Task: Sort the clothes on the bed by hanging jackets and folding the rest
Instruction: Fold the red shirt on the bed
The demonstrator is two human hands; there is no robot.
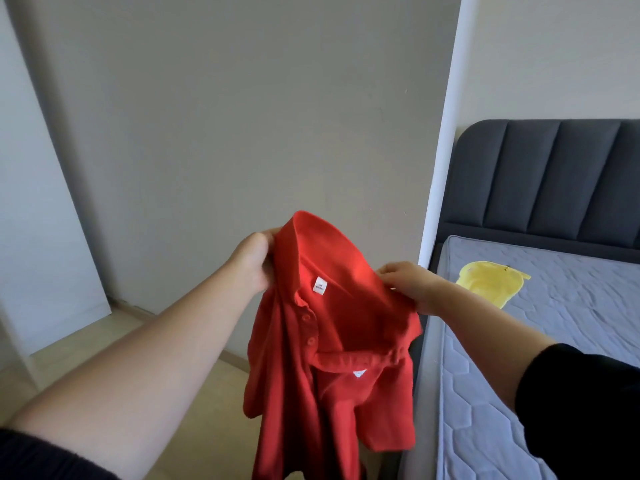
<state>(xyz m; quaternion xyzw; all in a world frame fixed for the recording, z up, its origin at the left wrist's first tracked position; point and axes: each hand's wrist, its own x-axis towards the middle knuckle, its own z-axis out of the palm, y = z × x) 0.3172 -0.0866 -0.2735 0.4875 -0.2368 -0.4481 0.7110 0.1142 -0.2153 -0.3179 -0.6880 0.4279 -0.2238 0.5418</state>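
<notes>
A red polo shirt (332,341) with a collar, buttons and a white neck label hangs in the air in front of me, beside the bed. My left hand (254,261) grips its left shoulder near the collar. My right hand (412,285) pinches the right shoulder. The shirt's lower part droops crumpled below my hands, past the frame's bottom edge. A yellow garment (485,285) lies flat on the grey mattress (554,341) to the right.
The bed has a dark grey padded headboard (554,174) at the back right. A plain wall (242,116) stands straight ahead, with a white corner edge (440,168) next to the bed. Light wooden floor (214,393) shows below my arms. A white panel (41,220) stands at left.
</notes>
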